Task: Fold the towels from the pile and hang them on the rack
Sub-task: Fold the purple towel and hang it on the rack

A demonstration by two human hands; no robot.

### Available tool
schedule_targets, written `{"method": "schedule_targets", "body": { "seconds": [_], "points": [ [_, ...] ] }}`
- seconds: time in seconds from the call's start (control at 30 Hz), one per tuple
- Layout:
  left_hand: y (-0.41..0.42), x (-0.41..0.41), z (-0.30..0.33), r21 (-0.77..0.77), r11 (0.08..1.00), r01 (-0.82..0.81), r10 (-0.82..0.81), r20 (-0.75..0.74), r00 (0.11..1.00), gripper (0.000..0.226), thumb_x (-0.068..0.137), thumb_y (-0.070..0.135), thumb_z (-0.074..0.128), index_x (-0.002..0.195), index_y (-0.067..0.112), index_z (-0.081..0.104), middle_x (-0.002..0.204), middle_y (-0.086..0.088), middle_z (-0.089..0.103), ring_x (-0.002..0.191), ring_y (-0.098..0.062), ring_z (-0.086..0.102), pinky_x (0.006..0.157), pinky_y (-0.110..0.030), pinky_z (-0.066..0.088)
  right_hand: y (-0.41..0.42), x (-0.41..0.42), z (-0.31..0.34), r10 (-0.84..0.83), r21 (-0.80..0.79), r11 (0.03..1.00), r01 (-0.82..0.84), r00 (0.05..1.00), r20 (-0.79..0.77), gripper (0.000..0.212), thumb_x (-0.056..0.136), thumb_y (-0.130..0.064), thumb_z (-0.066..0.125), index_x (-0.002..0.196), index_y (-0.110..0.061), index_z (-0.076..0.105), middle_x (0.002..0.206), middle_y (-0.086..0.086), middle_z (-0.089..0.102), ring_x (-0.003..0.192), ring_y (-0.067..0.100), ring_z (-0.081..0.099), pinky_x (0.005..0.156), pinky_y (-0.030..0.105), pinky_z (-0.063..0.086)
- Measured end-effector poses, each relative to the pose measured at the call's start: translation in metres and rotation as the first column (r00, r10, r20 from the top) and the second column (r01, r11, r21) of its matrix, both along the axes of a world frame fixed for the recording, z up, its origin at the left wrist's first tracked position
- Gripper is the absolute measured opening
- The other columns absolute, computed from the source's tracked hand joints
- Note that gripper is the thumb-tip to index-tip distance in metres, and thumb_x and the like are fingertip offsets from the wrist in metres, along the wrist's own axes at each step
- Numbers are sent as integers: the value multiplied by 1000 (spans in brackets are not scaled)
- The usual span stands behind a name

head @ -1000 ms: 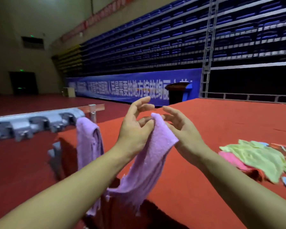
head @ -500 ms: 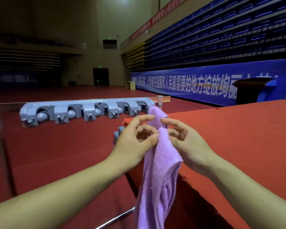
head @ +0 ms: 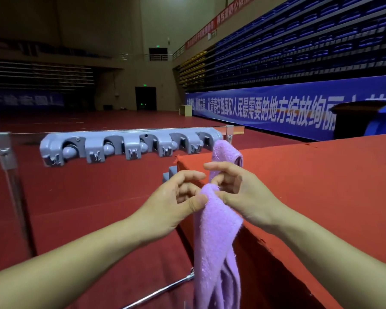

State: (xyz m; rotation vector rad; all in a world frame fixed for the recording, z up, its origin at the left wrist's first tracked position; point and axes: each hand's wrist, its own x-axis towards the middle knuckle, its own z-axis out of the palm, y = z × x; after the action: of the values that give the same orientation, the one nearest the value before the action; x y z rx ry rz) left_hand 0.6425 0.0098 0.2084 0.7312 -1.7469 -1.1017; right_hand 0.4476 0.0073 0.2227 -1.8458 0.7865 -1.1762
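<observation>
A purple towel hangs down in front of me, pinched at its top between my left hand and my right hand. Behind my hands a second purple towel hangs from the right end of the grey clip rack. The rack is fixed on a clear panel and has several clips along its length with nothing in them. My hands are below and just right of the rack's right end. The pile of towels is out of view.
A table with a red cloth fills the right side, its corner right beside my hands. The clear panel's metal posts stand at left. A metal rod lies low on the dark red floor.
My view has swung left from the table and the towel pile to the rack. Both hands have carried the purple towel with them, still pinched at its top.
</observation>
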Motion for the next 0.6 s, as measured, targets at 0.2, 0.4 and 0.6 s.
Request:
{"method": "schedule_targets", "body": {
  "seconds": [0.2,0.4,0.6],
  "points": [
    [-6,14,5,48,999,5,-11,109,994,47,84,20,74,126,21,53,90,-3,57,77,-12,56,70,-19,47,-15,6,2,39,48,998,-34,994,-106,53,87,2,69,129,-28,55,86,-1,61,78,20,55,74,26,49],
    [-24,25,28,63,998,-30,6,341,940,61,88,16,73,139,22,41,84,8,73,74,-3,63,72,-16,46,-30,2,25,44,85,996,-24,970,-237,58,85,0,72,132,-27,52,86,-2,65,77,9,61,78,23,52],
    [-32,13,40,64,998,-1,-9,160,987,54,84,21,70,133,22,49,88,4,72,82,-6,64,74,-15,47,-34,-17,38,126,267,958,-107,991,-55,52,87,-12,65,135,-26,51,86,-2,65,81,12,59,68,26,46]
  ]
}}
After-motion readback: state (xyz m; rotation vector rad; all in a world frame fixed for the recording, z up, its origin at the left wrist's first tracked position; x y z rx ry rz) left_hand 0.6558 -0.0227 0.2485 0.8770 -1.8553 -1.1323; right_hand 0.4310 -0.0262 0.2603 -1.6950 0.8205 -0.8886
